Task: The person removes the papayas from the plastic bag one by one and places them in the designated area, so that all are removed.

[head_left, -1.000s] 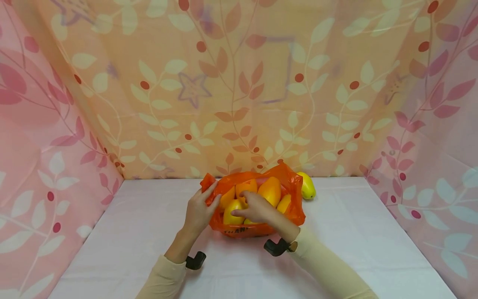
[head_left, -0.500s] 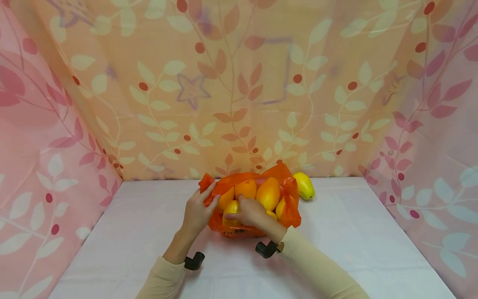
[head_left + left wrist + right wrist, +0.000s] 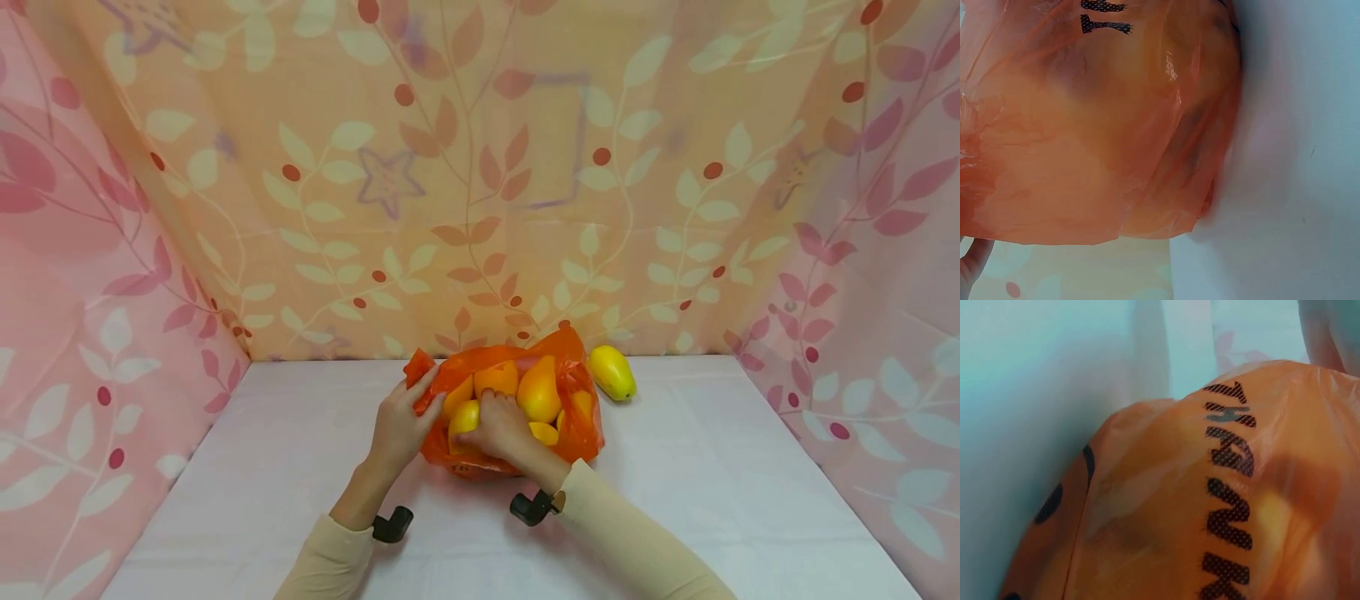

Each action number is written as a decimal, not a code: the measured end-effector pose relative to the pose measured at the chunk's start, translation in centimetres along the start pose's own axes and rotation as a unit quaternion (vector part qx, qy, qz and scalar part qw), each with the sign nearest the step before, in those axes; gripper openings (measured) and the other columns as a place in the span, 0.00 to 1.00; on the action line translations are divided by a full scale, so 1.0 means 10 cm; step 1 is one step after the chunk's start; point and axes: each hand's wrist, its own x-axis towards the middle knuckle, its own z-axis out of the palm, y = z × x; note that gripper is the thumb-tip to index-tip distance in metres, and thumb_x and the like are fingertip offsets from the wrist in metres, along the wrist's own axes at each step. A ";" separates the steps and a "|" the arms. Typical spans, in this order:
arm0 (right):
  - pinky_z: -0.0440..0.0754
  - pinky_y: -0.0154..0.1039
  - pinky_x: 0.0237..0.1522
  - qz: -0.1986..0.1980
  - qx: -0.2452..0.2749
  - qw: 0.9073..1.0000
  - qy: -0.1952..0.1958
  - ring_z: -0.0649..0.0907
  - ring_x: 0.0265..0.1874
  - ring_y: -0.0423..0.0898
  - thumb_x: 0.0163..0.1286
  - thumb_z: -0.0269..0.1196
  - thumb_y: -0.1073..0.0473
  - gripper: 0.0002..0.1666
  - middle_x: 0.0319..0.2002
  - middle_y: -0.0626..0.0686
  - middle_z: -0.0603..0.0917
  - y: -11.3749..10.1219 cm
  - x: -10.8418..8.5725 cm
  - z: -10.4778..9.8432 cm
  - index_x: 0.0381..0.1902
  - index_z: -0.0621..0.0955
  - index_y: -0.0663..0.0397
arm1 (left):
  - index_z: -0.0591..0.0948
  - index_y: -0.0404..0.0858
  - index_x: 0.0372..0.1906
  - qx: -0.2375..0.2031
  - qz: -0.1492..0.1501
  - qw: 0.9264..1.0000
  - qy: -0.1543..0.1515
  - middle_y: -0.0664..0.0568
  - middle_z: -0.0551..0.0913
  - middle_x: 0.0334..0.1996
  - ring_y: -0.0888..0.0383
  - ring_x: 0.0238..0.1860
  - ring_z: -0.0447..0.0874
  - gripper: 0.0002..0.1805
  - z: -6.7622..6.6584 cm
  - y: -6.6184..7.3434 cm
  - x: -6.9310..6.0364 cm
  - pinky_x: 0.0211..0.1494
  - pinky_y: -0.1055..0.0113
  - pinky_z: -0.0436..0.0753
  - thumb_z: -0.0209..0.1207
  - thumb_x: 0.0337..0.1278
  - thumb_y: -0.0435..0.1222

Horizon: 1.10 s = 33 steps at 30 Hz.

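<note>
An orange plastic bag (image 3: 581, 379) with its mouth open lies on the table, full of yellow and orange mangoes (image 3: 538, 392). My left hand (image 3: 400, 423) grips the bag's left edge between thumb and fingers. Inside the mouth, my right hand (image 3: 501, 427) has its fingers curled down around a mango mostly hidden beneath the palm. Its thumb lies by a yellow mango (image 3: 463, 421). The left wrist view is filled by the bag's side (image 3: 1072, 162), with a bit of finger (image 3: 977, 257) at lower left. Black "THANK" lettering (image 3: 1229, 487) crosses the bag in the right wrist view.
A yellow-green mango (image 3: 612, 372) lies outside the bag, just right of it. A white cloth covers the table (image 3: 690, 467). Patterned curtains (image 3: 480, 183) stand at the back and along both sides.
My right hand has moved slightly left and down into the bag, its spread fingers curling in among the mangoes. The bag's right side has shifted a little left. My left hand keeps its hold.
</note>
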 end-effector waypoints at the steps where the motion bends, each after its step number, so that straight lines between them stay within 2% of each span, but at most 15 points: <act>1: 0.78 0.46 0.45 -0.001 0.008 1.000 0.002 0.74 0.40 0.53 0.47 0.76 0.40 0.45 0.40 0.57 0.79 0.00 0.00 0.00 0.53 0.73 0.63 | 0.81 0.34 0.57 0.000 -0.001 1.000 0.001 0.38 0.86 0.45 0.54 0.30 0.78 0.24 0.00 0.00 0.00 0.35 0.63 0.87 0.69 0.52 0.33; 6: 0.76 0.47 0.48 -0.007 0.044 0.999 0.015 0.71 0.45 0.54 0.45 0.78 0.43 0.45 0.43 0.59 0.75 -0.02 -0.02 0.00 0.53 0.73 0.65 | 0.81 0.34 0.57 -0.003 -0.005 1.000 0.006 0.37 0.85 0.46 0.48 0.36 0.84 0.24 0.00 -0.03 -0.01 0.41 0.57 0.87 0.68 0.53 0.33; 12: 0.77 0.47 0.48 0.000 0.076 0.997 0.030 0.71 0.48 0.53 0.43 0.80 0.46 0.46 0.47 0.59 0.73 -0.04 -0.07 -0.06 0.54 0.74 0.65 | 0.81 0.33 0.57 -0.010 -0.015 1.000 0.010 0.36 0.86 0.46 0.44 0.40 0.86 0.23 -0.01 -0.04 -0.01 0.44 0.54 0.87 0.67 0.54 0.33; 16: 0.79 0.46 0.48 0.001 0.098 0.994 0.037 0.73 0.46 0.53 0.42 0.80 0.46 0.47 0.48 0.59 0.72 -0.04 -0.11 -0.14 0.55 0.73 0.65 | 0.82 0.34 0.56 -0.037 -0.056 0.998 0.002 0.37 0.86 0.47 0.46 0.38 0.85 0.22 -0.02 -0.06 -0.01 0.38 0.61 0.87 0.66 0.56 0.34; 19: 0.81 0.47 0.47 -0.007 0.112 0.993 0.039 0.75 0.44 0.52 0.43 0.80 0.45 0.48 0.48 0.58 0.71 -0.02 -0.14 -0.20 0.56 0.72 0.64 | 0.82 0.35 0.56 -0.059 -0.082 0.995 -0.004 0.38 0.86 0.49 0.49 0.35 0.83 0.21 -0.02 -0.08 -0.01 0.29 0.72 0.81 0.66 0.56 0.35; 22: 0.82 0.47 0.49 -0.015 0.123 0.992 0.037 0.78 0.44 0.52 0.44 0.79 0.45 0.49 0.51 0.58 0.70 -0.01 -0.18 -0.27 0.58 0.71 0.62 | 0.82 0.36 0.56 -0.063 -0.086 0.994 -0.004 0.38 0.86 0.48 0.50 0.32 0.81 0.21 -0.02 -0.08 -0.01 0.25 0.75 0.73 0.65 0.57 0.35; 28: 0.84 0.47 0.47 -0.034 0.142 0.988 0.045 0.79 0.44 0.52 0.44 0.79 0.47 0.47 0.51 0.57 0.70 0.00 -0.31 -0.47 0.60 0.72 0.57 | 0.83 0.36 0.56 -0.056 -0.074 0.996 0.012 0.39 0.87 0.47 0.51 0.31 0.81 0.20 -0.01 -0.08 -0.01 0.26 0.75 0.76 0.65 0.57 0.33; 30: 0.84 0.46 0.46 -0.040 0.153 0.986 0.048 0.79 0.44 0.52 0.44 0.79 0.48 0.46 0.51 0.55 0.70 -0.02 -0.37 -0.54 0.60 0.73 0.55 | 0.82 0.35 0.56 -0.063 -0.073 0.995 0.017 0.38 0.87 0.47 0.52 0.29 0.79 0.20 -0.01 -0.07 -0.01 0.24 0.77 0.74 0.65 0.57 0.32; 33: 0.84 0.46 0.46 -0.058 0.172 0.982 0.051 0.79 0.45 0.51 0.45 0.79 0.48 0.45 0.51 0.54 0.70 -0.06 -0.48 -0.67 0.60 0.73 0.52 | 0.82 0.34 0.56 -0.065 -0.074 0.995 0.020 0.38 0.86 0.48 0.50 0.32 0.82 0.20 0.00 -0.06 -0.01 0.27 0.79 0.77 0.65 0.57 0.31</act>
